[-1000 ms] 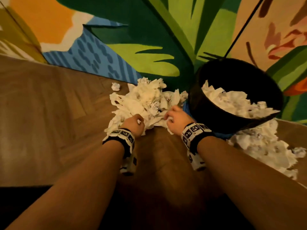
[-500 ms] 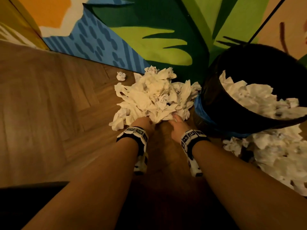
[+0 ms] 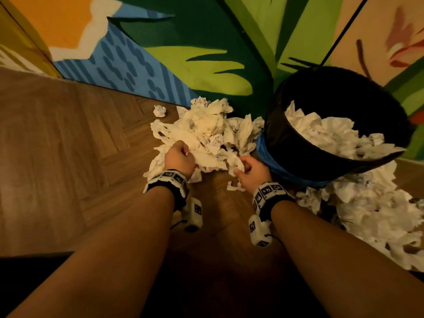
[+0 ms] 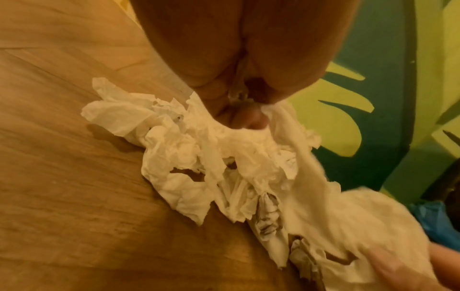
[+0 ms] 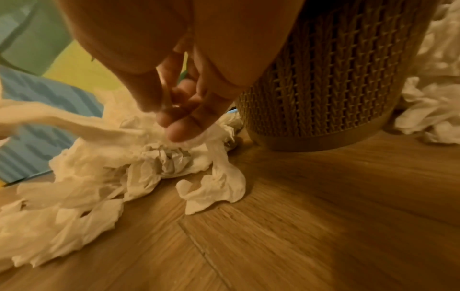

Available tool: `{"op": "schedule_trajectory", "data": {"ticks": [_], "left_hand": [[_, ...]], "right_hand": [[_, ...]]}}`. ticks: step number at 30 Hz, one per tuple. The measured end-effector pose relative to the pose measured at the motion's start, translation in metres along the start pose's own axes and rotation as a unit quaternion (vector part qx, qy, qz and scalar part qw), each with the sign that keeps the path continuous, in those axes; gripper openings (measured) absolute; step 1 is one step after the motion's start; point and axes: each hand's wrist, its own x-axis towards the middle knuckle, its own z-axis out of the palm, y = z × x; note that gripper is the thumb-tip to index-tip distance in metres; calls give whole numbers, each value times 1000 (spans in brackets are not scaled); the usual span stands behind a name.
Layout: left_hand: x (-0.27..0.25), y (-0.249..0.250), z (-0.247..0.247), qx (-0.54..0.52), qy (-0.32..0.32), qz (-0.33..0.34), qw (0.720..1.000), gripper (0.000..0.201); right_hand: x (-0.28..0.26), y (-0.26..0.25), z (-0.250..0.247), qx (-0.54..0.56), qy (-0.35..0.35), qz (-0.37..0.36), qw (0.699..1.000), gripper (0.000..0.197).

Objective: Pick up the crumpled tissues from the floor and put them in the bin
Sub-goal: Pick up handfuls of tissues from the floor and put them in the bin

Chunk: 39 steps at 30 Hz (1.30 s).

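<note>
A heap of crumpled white tissues (image 3: pixel 206 131) lies on the wooden floor by the painted wall. My left hand (image 3: pixel 180 157) grips tissues at the heap's near left edge, its fingers (image 4: pixel 239 116) curled into the paper (image 4: pixel 224 157). At the heap's near right edge my right hand (image 3: pixel 249 167) pinches a strand of tissue, thumb and fingers (image 5: pixel 184 126) closed on it above the pile (image 5: pixel 161 159). The bin (image 3: pixel 302 154), lined with a black bag, stands to the right and holds many tissues (image 3: pixel 330 134). Its woven side (image 5: pixel 323 88) is close beside my right hand.
One stray tissue ball (image 3: pixel 159 110) lies left of the heap near the wall. More tissues (image 3: pixel 371 210) are piled on the floor at the bin's right and front. A blue bag edge (image 3: pixel 266 152) wraps the bin below the black liner. The mural wall (image 3: pixel 206 65) stands behind.
Both hands have closed on tissues at the heap's near edge and lifted slightly, pulling strands up. The view has tilted down a little.
</note>
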Motion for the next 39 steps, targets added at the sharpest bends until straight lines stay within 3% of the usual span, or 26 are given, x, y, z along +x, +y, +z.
{"op": "schedule_trajectory", "data": {"ticks": [1, 3, 8, 12, 15, 18, 19, 22, 26, 28, 31, 39], "left_hand": [[1, 2, 0, -9, 15, 2, 1000, 18], [0, 5, 0, -34, 32, -14, 999, 5], [-3, -4, 2, 47, -1, -13, 999, 23], [-5, -21, 4, 95, 18, -8, 995, 31], [-7, -35, 2, 84, 0, -40, 996, 32], [-8, -44, 1, 106, -3, -66, 992, 7], [-7, -47, 1, 141, -5, -65, 988, 8], [-7, -55, 1, 244, -58, -44, 967, 22], [-18, -63, 8, 314, -153, 22, 937, 28], [-25, -66, 13, 328, -211, 13, 921, 37], [-36, -69, 23, 350, -246, -23, 904, 47], [-50, -65, 37, 312, -242, -10, 919, 40]], "right_hand": [[-1, 0, -2, -2, 9, -2, 1000, 8], [-1, -1, -6, 15, 18, 22, 999, 23], [-2, -10, -12, 85, 12, 88, 992, 50], [-2, -16, -17, 43, 9, 65, 997, 31], [-5, -18, -15, 68, 22, 44, 996, 20], [-6, -14, -8, 32, 39, 24, 998, 18], [-6, -11, -6, 19, 32, 35, 999, 18], [-11, 3, 2, -59, -26, 60, 996, 16], [-20, 21, 13, -183, -129, 8, 975, 53], [-27, 30, 22, -190, -203, 6, 961, 64], [-41, 39, 34, -220, -244, -14, 944, 54], [-65, 43, 32, -189, -178, 37, 965, 21]]}}
